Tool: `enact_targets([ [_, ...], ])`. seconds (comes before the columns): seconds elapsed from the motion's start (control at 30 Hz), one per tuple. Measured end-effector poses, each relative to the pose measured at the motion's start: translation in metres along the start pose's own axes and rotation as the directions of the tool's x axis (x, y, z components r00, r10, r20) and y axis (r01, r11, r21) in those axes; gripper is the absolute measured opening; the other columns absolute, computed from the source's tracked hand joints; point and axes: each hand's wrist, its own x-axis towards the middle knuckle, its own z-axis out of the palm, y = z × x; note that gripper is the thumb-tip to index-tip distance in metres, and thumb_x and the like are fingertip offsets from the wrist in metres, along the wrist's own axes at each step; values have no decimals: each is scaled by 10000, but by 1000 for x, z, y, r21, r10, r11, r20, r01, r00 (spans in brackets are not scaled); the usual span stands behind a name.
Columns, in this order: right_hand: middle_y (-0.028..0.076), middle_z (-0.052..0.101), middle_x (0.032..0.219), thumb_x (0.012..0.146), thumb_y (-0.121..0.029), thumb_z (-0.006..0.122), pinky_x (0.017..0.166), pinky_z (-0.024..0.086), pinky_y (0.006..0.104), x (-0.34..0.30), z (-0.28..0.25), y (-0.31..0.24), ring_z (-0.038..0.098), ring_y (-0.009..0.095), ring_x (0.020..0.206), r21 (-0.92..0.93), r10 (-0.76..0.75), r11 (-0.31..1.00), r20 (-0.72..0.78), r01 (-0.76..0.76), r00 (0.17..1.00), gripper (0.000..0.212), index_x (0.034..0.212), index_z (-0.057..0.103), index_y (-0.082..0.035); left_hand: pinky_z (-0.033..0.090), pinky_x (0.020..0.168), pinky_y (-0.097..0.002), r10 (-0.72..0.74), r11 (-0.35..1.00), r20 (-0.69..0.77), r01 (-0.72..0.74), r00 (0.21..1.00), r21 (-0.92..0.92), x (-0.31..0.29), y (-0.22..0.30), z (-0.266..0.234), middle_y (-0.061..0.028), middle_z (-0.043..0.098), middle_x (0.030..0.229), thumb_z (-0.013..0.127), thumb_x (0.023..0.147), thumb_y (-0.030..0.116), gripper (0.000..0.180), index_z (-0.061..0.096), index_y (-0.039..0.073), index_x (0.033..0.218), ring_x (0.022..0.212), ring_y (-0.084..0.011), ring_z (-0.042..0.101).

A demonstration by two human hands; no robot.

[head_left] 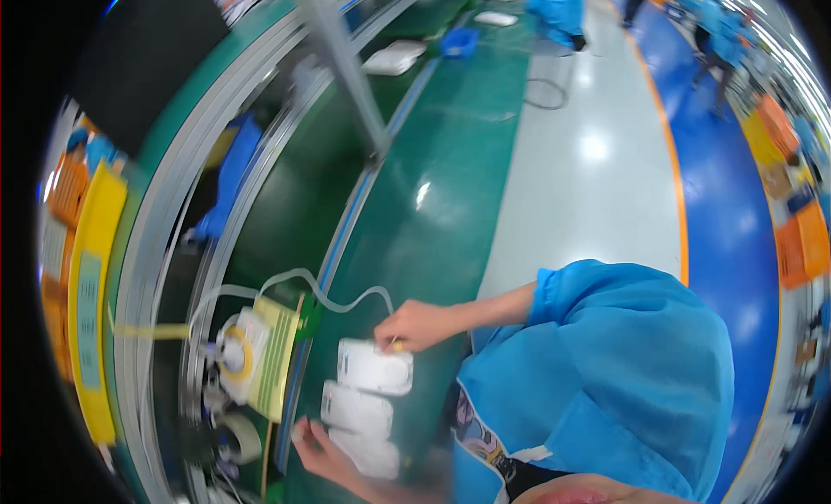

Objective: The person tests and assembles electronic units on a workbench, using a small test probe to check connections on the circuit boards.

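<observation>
Three flat white rounded casings lie in a row on a green work surface (433, 235). My right hand (411, 326) is closed over the farthest casing (374, 371), gripping the end of a translucent hose (325, 303); a small yellowish tip shows under the fingers. The middle casing (357, 410) touches its neighbours. My left hand (322, 452), slightly blurred, is beside the nearest casing (374, 456). Its fingers are curled together with a pale bit at their tips, too small to name. To the left stands a yellow-green striped sheet (277, 357).
Beside the sheet sits a white round device with a yellow ring (234, 352), with a tape roll (242, 439) below it. A metal post (346, 71) rises from the bench rail. Farther along are white casings (395, 58), a blue tray (459, 43) and a person in blue (557, 15).
</observation>
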Motion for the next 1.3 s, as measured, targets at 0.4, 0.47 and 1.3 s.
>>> enact_targets([
  [0.4, 104, 719, 817, 914, -137, 778, 618, 566, 327, 6, -2, -16, 729, 231, 687, 39, 97, 995, -32, -95, 995, 118, 952, 693, -64, 532, 938, -432, 204, 960, -176, -161, 963, 229, 34, 4, 5, -154, 698, 1120, 736, 869, -7, 187, 721, 65, 1041, 1079, -377, 660],
  [0.47, 103, 716, 802, 906, -126, 785, 607, 559, 318, 5, -3, -13, 723, 219, 675, 35, 125, 992, -1, -125, 992, 130, 949, 691, -48, 531, 921, -423, 241, 948, -182, -191, 953, 256, 42, 6, 7, -136, 686, 1105, 732, 864, -19, 181, 707, 39, 1033, 1074, -353, 651],
  [1.3, 83, 706, 789, 926, -154, 772, 598, 539, 333, 5, -8, -16, 713, 233, 668, 5, 104, 995, -7, -103, 995, 130, 934, 673, -70, 541, 811, -435, 299, 905, -87, -254, 950, 343, 81, 20, 39, -116, 705, 958, 778, 830, 26, 123, 701, 35, 926, 974, -335, 652],
])
